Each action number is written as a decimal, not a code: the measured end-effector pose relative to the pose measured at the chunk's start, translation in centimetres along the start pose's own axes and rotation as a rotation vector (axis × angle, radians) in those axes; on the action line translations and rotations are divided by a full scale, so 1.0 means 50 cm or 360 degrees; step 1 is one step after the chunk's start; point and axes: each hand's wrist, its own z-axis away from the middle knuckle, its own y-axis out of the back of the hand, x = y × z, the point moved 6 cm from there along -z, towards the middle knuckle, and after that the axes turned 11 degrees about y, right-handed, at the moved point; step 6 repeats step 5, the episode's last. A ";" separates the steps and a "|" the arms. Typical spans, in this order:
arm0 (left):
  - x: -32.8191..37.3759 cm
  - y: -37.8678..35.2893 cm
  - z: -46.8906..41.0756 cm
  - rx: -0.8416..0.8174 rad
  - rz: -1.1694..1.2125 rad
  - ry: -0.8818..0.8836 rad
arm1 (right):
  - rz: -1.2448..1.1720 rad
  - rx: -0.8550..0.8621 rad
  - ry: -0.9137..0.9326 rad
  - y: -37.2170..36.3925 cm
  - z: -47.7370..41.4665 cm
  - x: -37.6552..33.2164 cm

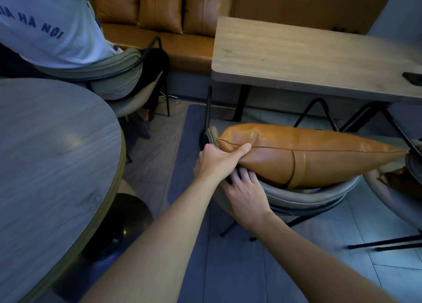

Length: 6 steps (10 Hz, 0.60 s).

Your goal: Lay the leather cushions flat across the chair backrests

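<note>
The left hand [215,160] is closed on the left corner of the leather cushion [308,154], with the thumb lying on top along the seam and the other fingers hidden under it. The right hand [244,195] is just below it, spread flat with the fingers apart; its fingertips reach under the lower edge of the cushion and rest against the grey chair backrest [303,196], so it grips nothing. The two forearms cross each other lower in the view. The cushion is tan, long and puffy, and it lies sideways along the top of the curved backrest, with its right tip pointing to a second chair [413,163] at the right edge. Beyond the cushion stands a rectangular wooden surface [296,58] on black legs, and a dark flat object [412,78] lies at its right edge; what it is I cannot tell. Behind this there is a bench [182,42] with three more tan cushions [159,6] standing against the wall. At the left is a round grey surface [50,147], and behind it a person in a white shirt [50,22] sits on another grey chair [114,74].
</note>
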 end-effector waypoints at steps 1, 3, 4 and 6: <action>0.007 0.000 0.015 -0.0091 -0.0058 0.0098 | -0.0103 -0.0164 0.0042 0.013 0.023 0.012; 0.020 0.002 0.069 -0.0264 -0.0315 0.0080 | -0.0247 -0.0166 -0.0058 0.089 0.099 0.069; 0.044 0.000 0.101 -0.0425 -0.0615 -0.0093 | -0.0384 -0.0080 -0.0180 0.170 0.135 0.128; 0.098 0.011 0.158 -0.0407 -0.0879 -0.0273 | -0.0376 -0.0140 -0.0286 0.231 0.167 0.200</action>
